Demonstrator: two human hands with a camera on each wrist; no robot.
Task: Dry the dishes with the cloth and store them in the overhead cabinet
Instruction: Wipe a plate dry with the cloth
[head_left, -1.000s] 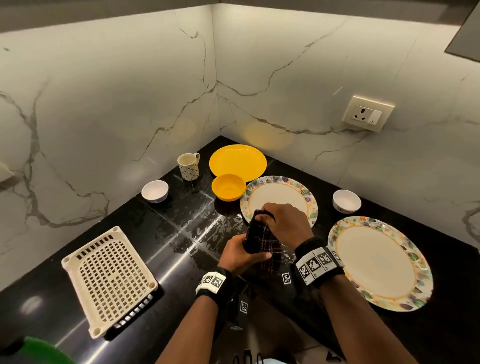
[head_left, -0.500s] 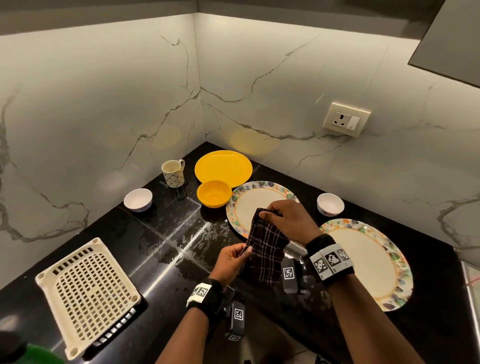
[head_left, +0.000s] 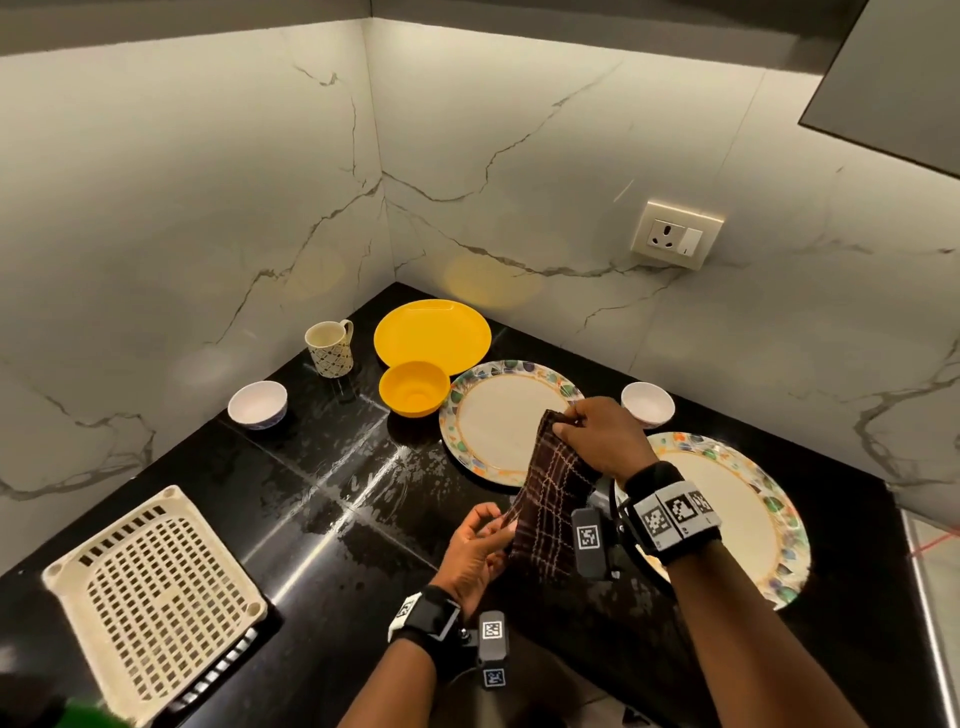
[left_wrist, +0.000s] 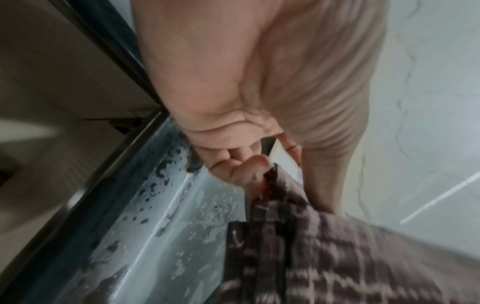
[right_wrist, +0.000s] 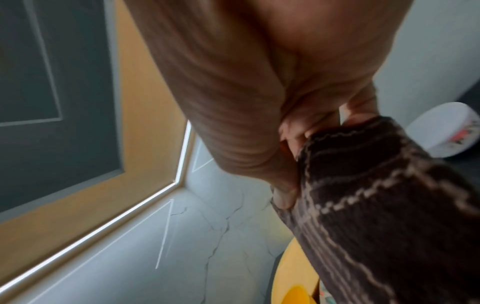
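Right hand (head_left: 597, 441) pinches the upper corner of the checked cloth (head_left: 550, 493). Left hand (head_left: 478, 551) pinches its lower edge. Cloth hangs above the wet counter (head_left: 322, 499).

Head view looks down over the black counter (head_left: 322, 519); both wrist views sit close — sharing the cloth (head_left: 550, 499).

cloth (head_left: 550, 499): a tight bunch between both hands a second ago; now drawn out into a longer hanging strip, stretched at a slant.
right hand (head_left: 597, 441): has risen and moved away from the left, pinching the cloth's upper corner over the near edge of the patterned plate (head_left: 498, 421).
left hand (head_left: 478, 545): no longer wrapped around the bunch; now pinching the lower edge with its fingers (left_wrist: 249, 166), lower and nearer the body.
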